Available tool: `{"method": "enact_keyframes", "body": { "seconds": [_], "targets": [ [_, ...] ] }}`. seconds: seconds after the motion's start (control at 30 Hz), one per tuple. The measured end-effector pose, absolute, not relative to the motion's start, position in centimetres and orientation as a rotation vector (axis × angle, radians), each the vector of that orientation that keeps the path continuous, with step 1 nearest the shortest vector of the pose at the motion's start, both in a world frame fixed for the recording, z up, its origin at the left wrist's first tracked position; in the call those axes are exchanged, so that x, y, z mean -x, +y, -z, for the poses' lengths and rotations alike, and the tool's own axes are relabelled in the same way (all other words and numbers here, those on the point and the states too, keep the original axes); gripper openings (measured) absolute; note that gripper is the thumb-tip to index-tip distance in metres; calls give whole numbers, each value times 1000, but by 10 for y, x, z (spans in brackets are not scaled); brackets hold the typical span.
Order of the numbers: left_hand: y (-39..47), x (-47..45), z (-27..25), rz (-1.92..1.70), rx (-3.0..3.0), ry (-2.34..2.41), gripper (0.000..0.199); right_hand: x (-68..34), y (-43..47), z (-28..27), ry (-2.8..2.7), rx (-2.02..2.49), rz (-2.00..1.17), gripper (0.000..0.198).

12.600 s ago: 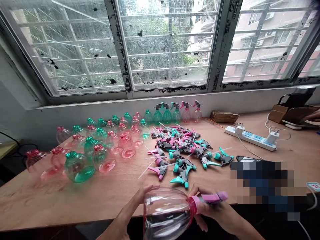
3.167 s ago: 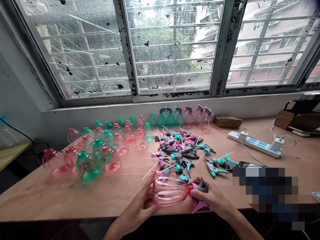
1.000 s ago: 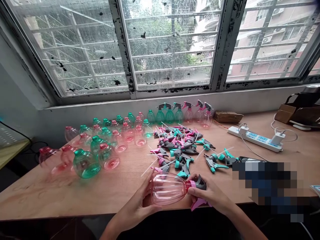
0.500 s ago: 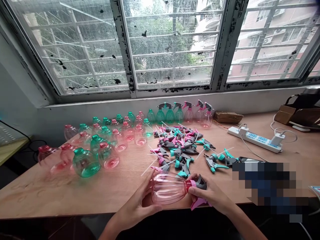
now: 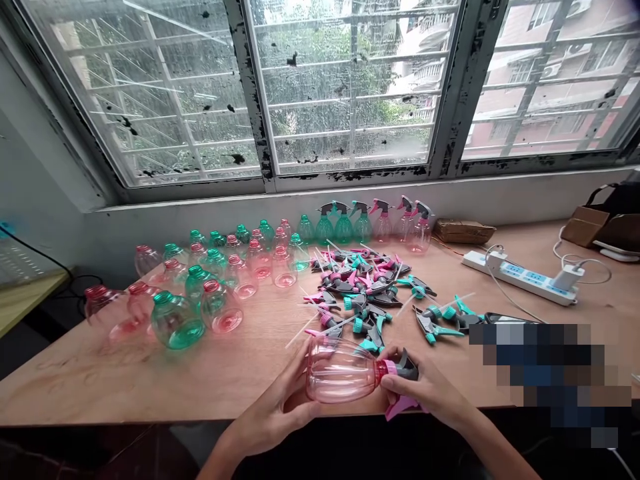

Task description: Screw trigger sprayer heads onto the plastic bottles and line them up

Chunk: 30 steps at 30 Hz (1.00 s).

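Observation:
A clear pink spray bottle (image 5: 343, 373) lies sideways between my hands above the table's front edge. My left hand (image 5: 280, 400) is closed around its base end, thumb below and fingers behind. At the neck, my right hand (image 5: 425, 387) grips the pink collar of the black-and-pink spray head (image 5: 403, 370), whose pink trigger points down. Just beyond the bottle is a heap of loose spray heads (image 5: 360, 277) in pink, teal and black, with thin white tubes. Pink and green bottles without heads, such as the green bottle (image 5: 177, 323), stand on the left.
Several bottles with spray heads (image 5: 383, 223) line the wall under the window. Right of them lie a brown package (image 5: 463, 231), a white power strip (image 5: 520, 277) with cords and a brown box (image 5: 600, 223). A pixelated patch hides the table's right front.
The whole view has shifted slightly. Both hands keep the same hold on the pink spray bottle, with its spray head in place at the neck.

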<state>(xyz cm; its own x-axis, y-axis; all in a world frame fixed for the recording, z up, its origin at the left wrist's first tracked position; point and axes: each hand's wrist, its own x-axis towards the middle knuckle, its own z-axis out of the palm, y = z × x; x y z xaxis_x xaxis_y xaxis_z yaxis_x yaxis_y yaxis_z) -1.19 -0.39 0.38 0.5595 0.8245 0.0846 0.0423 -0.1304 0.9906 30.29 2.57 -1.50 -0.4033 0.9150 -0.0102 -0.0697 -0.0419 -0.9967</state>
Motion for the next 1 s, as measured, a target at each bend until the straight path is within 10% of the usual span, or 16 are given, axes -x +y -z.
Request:
{"method": "enact_keyframes", "body": {
  "seconds": [1.0],
  "targets": [
    [-6,4,-12,-836,-1643,838,91,-300,23,12,-1418,963,-1481,43]
  ]
}}
